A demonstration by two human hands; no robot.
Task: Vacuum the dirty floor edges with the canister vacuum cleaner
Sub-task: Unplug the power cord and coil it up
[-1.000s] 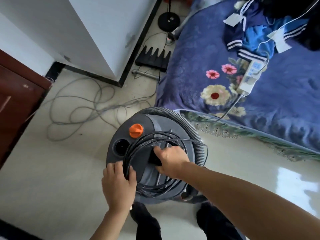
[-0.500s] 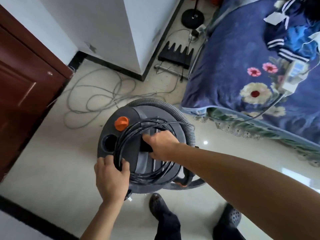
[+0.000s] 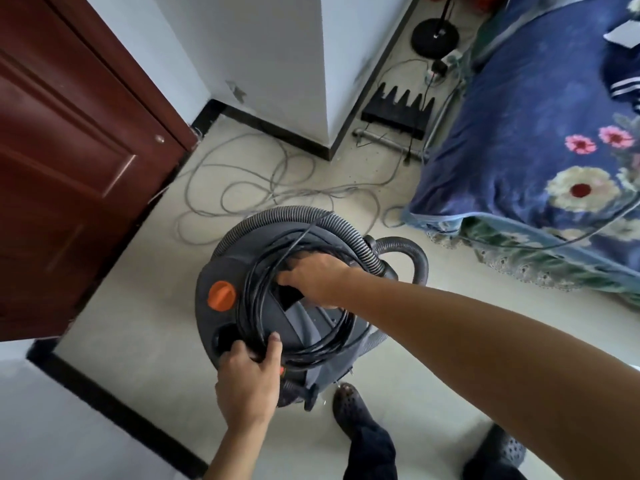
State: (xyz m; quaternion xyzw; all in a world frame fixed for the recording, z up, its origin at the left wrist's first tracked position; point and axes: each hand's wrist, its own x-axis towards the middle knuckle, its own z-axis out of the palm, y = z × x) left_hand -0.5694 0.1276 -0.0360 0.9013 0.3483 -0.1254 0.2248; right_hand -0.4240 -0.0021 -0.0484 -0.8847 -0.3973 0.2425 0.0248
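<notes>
A dark grey canister vacuum cleaner (image 3: 304, 327) stands on the pale tiled floor in the middle of the head view. It has an orange knob (image 3: 221, 295) on its lid and a ribbed grey hose (image 3: 311, 220) wound round its top. A black power cord (image 3: 263, 271) lies coiled on the lid. My right hand (image 3: 320, 280) grips the black handle in the middle of the lid. My left hand (image 3: 247, 382) holds the near side of the cord coil, thumb hooked over the strands.
A dark red wooden door (image 3: 69, 161) is on the left and a white wall corner with black skirting (image 3: 270, 128) behind. Loose grey cable (image 3: 242, 188) sprawls on the floor beyond the vacuum. A bed with a blue flowered blanket (image 3: 526, 133) fills the right. My feet (image 3: 349, 407) stand close behind the vacuum.
The vacuum has turned and shifted toward the door, so its orange knob now sits on the left. Both hands kept their holds; the view swung left.
</notes>
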